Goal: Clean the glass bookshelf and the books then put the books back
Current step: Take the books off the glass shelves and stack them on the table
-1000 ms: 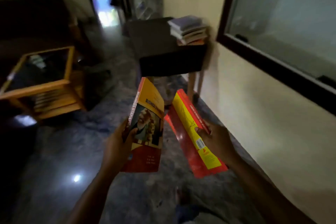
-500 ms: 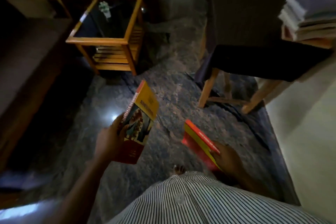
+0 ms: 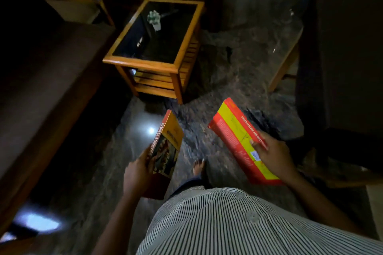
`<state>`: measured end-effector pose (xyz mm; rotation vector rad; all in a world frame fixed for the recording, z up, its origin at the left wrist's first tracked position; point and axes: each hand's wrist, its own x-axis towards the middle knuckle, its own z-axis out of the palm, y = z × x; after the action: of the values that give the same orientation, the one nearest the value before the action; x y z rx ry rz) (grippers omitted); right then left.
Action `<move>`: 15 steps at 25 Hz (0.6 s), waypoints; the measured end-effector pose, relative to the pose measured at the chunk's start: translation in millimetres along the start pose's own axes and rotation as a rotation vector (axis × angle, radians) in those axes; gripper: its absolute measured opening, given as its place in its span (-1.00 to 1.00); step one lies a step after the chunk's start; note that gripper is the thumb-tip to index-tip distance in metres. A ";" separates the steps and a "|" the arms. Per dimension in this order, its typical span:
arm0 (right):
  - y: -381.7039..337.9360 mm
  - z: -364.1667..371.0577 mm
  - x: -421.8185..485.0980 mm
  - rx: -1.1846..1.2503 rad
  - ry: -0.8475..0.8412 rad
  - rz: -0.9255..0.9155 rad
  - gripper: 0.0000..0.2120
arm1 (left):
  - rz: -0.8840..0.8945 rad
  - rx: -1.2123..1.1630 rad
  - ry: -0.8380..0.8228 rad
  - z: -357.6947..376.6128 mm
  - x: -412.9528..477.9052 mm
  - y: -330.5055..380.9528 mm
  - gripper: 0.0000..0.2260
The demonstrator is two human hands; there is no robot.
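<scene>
My left hand [image 3: 138,172] grips an orange and dark red book [image 3: 165,151] by its spine, which reads "Business Statistics"; the book stands nearly upright in front of my body. My right hand [image 3: 273,154] holds a red and yellow book [image 3: 234,136] by its spine, tilted with the cover facing up and left. Both books hang above the dark stone floor. The glass bookshelf is out of view.
A wooden side table [image 3: 153,64] with a dark glass top and slatted lower shelves stands ahead. A dark sofa [image 3: 41,80] fills the left side. At the right is a dark cloth-covered table [image 3: 342,58] with a wooden leg. My bare foot [image 3: 199,166] shows on the floor.
My view has turned away from the wall and the glass shelf toward the room and down. The side table is nearer. Both hands still hold their books, the right one raised a little.
</scene>
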<state>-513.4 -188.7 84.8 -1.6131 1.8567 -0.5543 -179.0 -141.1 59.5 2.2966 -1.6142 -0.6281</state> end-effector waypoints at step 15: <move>-25.8 -180.6 285.5 0.086 0.627 0.365 -0.74 | 0.832 -0.376 -0.429 0.1 411.7 428.2 -0.69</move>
<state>-638.3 -487.7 183.7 -1.0648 2.4607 -1.0365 -413.2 -675.4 171.6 1.1088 -2.1751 -1.0995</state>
